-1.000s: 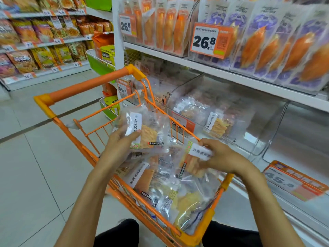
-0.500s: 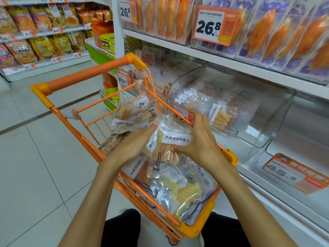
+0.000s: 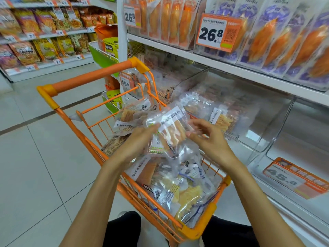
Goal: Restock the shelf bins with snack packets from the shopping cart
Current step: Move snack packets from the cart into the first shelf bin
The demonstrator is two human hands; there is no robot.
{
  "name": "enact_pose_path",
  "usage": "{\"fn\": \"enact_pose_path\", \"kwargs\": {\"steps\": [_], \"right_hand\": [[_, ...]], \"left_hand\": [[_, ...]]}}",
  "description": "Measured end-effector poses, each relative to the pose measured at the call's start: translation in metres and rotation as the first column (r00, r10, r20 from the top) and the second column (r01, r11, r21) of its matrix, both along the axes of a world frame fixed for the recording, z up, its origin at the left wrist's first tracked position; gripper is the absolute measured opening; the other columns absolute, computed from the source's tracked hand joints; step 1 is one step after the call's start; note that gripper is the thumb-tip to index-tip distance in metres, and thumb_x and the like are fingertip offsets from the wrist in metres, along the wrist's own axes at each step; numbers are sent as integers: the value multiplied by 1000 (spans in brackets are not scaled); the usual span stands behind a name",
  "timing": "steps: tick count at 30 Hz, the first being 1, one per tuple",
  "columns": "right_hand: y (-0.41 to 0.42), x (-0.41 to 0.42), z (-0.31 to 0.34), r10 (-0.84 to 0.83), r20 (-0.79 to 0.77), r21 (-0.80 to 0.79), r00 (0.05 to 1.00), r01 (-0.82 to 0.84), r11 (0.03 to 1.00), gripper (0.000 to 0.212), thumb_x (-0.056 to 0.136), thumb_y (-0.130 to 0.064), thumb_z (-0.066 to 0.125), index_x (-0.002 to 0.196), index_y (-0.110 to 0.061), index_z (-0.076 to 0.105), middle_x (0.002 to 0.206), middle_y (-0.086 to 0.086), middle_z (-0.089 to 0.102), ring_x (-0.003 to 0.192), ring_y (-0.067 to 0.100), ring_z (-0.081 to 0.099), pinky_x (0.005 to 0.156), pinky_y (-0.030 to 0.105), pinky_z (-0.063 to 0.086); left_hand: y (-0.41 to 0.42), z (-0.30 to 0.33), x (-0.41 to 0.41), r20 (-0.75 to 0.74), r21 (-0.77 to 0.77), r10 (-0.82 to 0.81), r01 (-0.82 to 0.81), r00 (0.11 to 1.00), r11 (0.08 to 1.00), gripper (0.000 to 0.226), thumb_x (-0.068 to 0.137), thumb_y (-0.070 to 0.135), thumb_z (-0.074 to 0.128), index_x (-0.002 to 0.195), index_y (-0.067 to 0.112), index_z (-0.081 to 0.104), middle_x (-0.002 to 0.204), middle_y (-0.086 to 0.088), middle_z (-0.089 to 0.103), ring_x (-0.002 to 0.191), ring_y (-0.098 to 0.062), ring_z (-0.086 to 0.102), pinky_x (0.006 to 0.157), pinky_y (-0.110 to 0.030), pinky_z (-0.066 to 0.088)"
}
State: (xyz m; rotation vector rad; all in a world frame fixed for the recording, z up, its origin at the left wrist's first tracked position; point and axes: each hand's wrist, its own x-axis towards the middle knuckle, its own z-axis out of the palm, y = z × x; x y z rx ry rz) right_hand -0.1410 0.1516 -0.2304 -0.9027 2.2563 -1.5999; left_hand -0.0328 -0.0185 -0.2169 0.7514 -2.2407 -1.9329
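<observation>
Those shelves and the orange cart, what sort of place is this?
Most likely a supermarket or snack shop aisle. Shelves carry rows of packaged snacks, orange price tags hang on the bins, and a shopping cart full of clear snack packets stands on the tiled floor.

I'm in a shop aisle, white shelves (image 3: 222, 65) stacked with bagged snacks, orange price tags (image 3: 216, 33) reading 26.8, clear shelf bins (image 3: 263, 139), an orange shopping cart (image 3: 92, 80) full of snack packets (image 3: 170, 186), pale tiled floor (image 3: 39, 157)
</observation>
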Motion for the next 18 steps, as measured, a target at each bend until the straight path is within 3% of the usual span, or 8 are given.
{"fn": "enact_pose_path", "kwargs": {"steps": [2, 3, 5, 8, 11, 13, 16, 18], "right_hand": [[5, -6, 6, 47, -88, 24, 995, -45, 999, 25, 90, -13, 64, 106, -31, 62, 102, -10, 65, 89, 5, 58, 79, 14, 45], [8, -9, 8, 77, -119, 56, 990, -71, 996, 25, 90, -14, 64, 106, -34, 63, 105, -8, 66, 93, 8, 59, 82, 17, 45], [10, -12, 10, 136, -154, 106, 979, -121, 987, 28, 90, -15, 64, 102, -40, 65, 106, -4, 68, 94, 16, 59, 83, 26, 46], [3, -8, 7, 179, -179, 109, 967, -161, 981, 30, 88, -14, 67, 101, -41, 67, 102, -8, 70, 86, 9, 60, 75, 25, 46], [-11, -2, 0, 131, -213, 101, 968, -111, 989, 26, 88, -14, 67, 108, -31, 69, 98, -18, 67, 86, -3, 57, 74, 18, 42], [-16, 1, 0, 36, -257, 62, 966, -21, 998, 34, 87, -16, 68, 119, -26, 64, 109, -11, 64, 97, 4, 56, 83, 21, 42], [-14, 6, 2, -167, -298, 96, 940, 204, 974, 48, 85, -19, 70, 127, -22, 49, 114, -6, 54, 100, 11, 52, 86, 26, 45], [-12, 11, 0, -184, -157, 233, 970, 217, 948, 46, 83, -26, 71, 121, -19, 46, 103, -6, 56, 87, 15, 56, 78, 35, 50]], "left_hand": [[1, 4, 0, -5, 121, -29, 30, 1000, 992, 48, 82, 67, 44, 97, 24, 60, 46, -2, 47, 47, -16, 44, 71, -30, 40], [-2, 3, 0, -18, 115, -89, 91, 996, 989, 50, 82, 67, 43, 114, 31, 57, 66, -3, 64, 63, -17, 57, 84, -33, 41], [-3, 0, 3, 23, 21, -196, 195, 980, 980, 51, 85, 60, 49, 127, 32, 58, 116, 6, 66, 104, -10, 61, 103, -32, 39], [3, -1, 7, 91, -149, -275, 286, 957, 946, 24, 86, 42, 65, 82, 19, 67, 80, 13, 68, 71, 4, 62, 77, -13, 51], [3, -9, 6, 24, -168, -243, 244, 970, 955, 18, 91, 27, 63, 100, 13, 69, 96, 2, 71, 88, -10, 68, 82, -20, 52], [0, -6, 7, -37, -206, -146, 136, 989, 969, 27, 91, 29, 62, 95, 4, 68, 80, -8, 61, 72, -20, 60, 63, -20, 45], [-8, 3, 12, -206, -209, 134, -178, 969, 962, 35, 87, 34, 65, 90, -1, 65, 65, -2, 54, 51, -9, 52, 49, -13, 39], [-12, 13, 18, -310, -105, 292, -338, 905, 935, 16, 88, 25, 66, 86, 9, 65, 60, 12, 62, 46, 4, 56, 45, -6, 41]]}}
